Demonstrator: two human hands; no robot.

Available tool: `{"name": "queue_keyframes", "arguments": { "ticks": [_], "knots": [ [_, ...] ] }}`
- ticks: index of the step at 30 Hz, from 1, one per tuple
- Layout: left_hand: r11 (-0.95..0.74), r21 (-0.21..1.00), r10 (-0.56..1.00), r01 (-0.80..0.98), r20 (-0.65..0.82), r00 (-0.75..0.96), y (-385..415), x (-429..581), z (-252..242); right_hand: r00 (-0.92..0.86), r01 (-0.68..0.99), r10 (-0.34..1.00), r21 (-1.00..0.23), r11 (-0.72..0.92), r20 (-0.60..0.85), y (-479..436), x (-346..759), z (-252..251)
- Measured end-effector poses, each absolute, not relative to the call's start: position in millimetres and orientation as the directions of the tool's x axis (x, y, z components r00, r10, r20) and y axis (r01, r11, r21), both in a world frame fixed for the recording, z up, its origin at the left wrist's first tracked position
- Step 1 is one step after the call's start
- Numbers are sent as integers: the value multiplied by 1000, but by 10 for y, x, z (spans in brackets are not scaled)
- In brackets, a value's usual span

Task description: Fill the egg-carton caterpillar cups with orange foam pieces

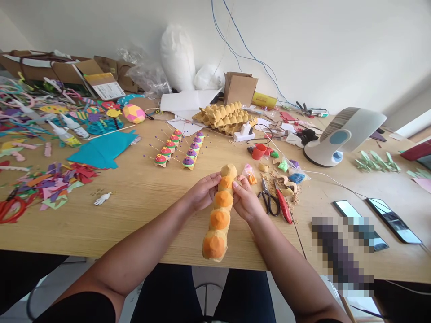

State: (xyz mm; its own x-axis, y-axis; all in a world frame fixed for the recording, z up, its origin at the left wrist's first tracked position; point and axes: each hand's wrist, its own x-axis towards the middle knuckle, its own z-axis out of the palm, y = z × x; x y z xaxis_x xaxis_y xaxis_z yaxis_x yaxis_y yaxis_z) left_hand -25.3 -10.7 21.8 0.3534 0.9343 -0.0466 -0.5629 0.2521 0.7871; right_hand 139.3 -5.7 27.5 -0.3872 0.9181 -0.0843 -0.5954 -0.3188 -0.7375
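Observation:
Between my two hands is a strip of egg carton (215,231), held above the table near its front edge. Its row of bumps has orange caps on most of them; the bump at the far end is bare tan. My left hand (205,192) grips the left side near the far end, thumb on top. My right hand (247,199) pinches the opposite side at about the same height. Beyond my hands stand two decorated egg-carton strips, one with red and green bumps (166,151) and one with purple bumps (193,150), both with pins sticking out.
Right of my hands lie black-handled scissors (269,199), a red utility knife (283,204), a red cup (259,151) and bags of coloured clay (296,177). A white fan (340,137) and phones (393,220) are farther right. Paper scraps (57,184) and red scissors (13,208) lie left.

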Motion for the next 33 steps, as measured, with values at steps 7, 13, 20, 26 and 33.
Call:
{"name": "queue_keyframes", "arguments": {
  "ticks": [7, 13, 20, 26, 33],
  "knots": [
    [213, 816, 971, -538, -112, 213, -60, -238, 181, -273, -480, 956, -847, -230, -105, -20, 1418, 252],
    [32, 945, 999, -324, -19, 45, -58, -243, 171, -270, -316, 963, -945, -81, 8, 11, 1450, 243],
    [-76, 982, 993, -172, 90, 76, -52, -296, 167, -314, -256, 949, -965, -58, 26, 60, 1495, 258],
    [-98, 982, 985, -160, 119, 127, -34, -319, 162, -363, -217, 930, -976, -33, 49, 93, 1542, 293],
    [-11, 979, 981, -203, 50, 190, -19, -359, 177, -414, -233, 910, -969, -85, 20, 128, 1619, 337]
  ]
}}
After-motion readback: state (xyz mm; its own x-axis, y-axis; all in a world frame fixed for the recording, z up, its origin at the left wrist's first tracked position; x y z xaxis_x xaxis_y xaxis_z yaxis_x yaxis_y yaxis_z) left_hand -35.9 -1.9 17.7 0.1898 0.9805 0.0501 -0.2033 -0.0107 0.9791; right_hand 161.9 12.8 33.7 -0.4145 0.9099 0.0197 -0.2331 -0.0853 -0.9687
